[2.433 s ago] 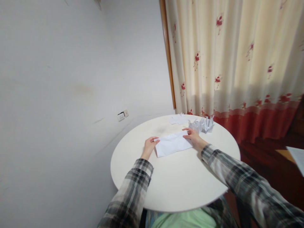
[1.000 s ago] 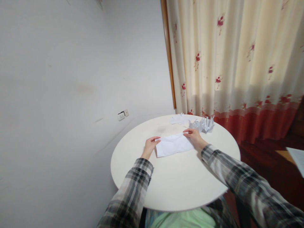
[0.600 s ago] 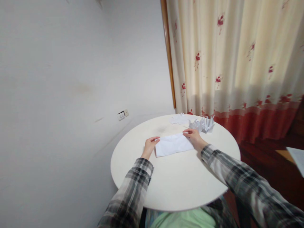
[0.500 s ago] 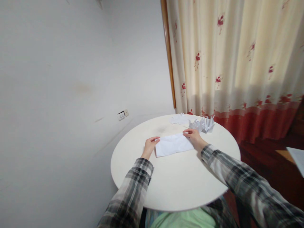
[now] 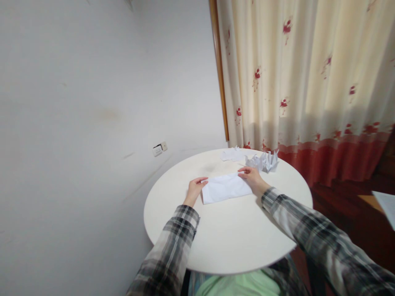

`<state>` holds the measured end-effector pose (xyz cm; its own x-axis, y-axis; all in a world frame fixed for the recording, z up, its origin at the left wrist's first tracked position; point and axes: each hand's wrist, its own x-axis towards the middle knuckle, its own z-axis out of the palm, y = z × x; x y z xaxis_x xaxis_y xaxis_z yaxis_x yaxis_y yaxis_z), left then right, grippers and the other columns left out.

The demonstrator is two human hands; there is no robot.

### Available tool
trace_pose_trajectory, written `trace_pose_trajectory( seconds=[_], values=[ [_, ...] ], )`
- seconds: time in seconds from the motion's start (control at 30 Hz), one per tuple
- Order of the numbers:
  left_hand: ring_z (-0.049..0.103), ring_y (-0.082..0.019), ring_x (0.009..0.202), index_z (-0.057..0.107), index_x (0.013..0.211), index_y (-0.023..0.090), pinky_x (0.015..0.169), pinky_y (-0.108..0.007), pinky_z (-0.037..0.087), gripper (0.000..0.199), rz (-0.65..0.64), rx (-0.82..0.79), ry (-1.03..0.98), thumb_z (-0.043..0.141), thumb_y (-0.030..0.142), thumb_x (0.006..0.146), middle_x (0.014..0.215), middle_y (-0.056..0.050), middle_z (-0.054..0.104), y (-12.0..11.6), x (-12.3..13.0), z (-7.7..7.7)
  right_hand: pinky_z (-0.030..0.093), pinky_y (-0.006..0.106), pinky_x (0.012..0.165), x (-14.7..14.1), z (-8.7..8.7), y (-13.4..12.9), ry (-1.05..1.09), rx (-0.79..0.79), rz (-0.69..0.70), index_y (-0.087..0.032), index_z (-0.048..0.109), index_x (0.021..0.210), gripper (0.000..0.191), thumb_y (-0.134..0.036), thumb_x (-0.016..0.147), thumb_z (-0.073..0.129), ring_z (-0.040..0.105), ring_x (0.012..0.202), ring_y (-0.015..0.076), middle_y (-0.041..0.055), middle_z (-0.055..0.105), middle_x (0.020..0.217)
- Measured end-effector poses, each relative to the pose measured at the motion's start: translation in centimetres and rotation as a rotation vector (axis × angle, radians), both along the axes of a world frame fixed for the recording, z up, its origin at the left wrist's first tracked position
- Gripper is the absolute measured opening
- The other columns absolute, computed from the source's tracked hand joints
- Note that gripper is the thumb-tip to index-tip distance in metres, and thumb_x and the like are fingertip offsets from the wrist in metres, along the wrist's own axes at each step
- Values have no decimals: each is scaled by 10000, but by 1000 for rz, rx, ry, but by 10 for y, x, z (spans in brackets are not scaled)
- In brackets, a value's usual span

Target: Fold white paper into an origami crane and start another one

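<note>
A white folded sheet of paper [image 5: 226, 189], a long rectangle, lies slightly slanted on the round white table [image 5: 237, 242]. My left hand [image 5: 195, 190] pinches its upper left corner between thumb and fingers. At the upper right corner, my right hand [image 5: 251, 177] grips the paper the same way, its palm over the right edge. Just beyond my right hand stands a cluster of folded paper pieces [image 5: 268, 161] with pointed tips. Flatter white paper [image 5: 232, 154] lies to the left of that cluster, near the far rim.
A grey-white wall [image 5: 92, 123] with a socket [image 5: 157, 151] borders the table's left and far side. Behind the table hangs a cream and red flowered curtain [image 5: 296, 82]. At the far right, a white sheet [image 5: 386, 205] shows above the dark floor.
</note>
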<state>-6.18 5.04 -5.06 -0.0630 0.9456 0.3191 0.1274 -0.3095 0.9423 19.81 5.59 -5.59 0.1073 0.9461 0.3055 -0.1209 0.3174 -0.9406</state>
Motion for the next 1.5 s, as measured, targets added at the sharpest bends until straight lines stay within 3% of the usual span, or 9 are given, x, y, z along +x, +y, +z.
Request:
trace_pose_trajectory(
  seconds=[0.67, 1.1, 1.5],
  values=[
    [543, -120, 610, 654, 829, 116, 559, -217, 398, 329, -11, 3, -40, 689, 212, 516, 693, -47, 638, -6, 3, 5, 320, 244, 453, -3, -1, 1, 91, -37, -44, -188, 562, 700, 291, -170, 439, 689, 421, 470, 97, -30, 486, 548],
    [546, -121, 619, 649, 819, 116, 564, -217, 398, 328, -15, 10, -41, 695, 223, 512, 722, -53, 640, -5, 3, 4, 327, 253, 442, -3, 1, -2, 71, -31, -59, -184, 561, 699, 288, -203, 446, 698, 438, 482, 125, -5, 498, 532],
    [548, -119, 615, 648, 836, 108, 553, -210, 395, 340, -13, 4, -36, 694, 211, 515, 700, -49, 639, -3, 2, 3, 280, 197, 425, -3, -2, 1, 98, -32, -45, -155, 563, 686, 289, -214, 439, 702, 395, 433, 64, -51, 466, 506]
  ],
)
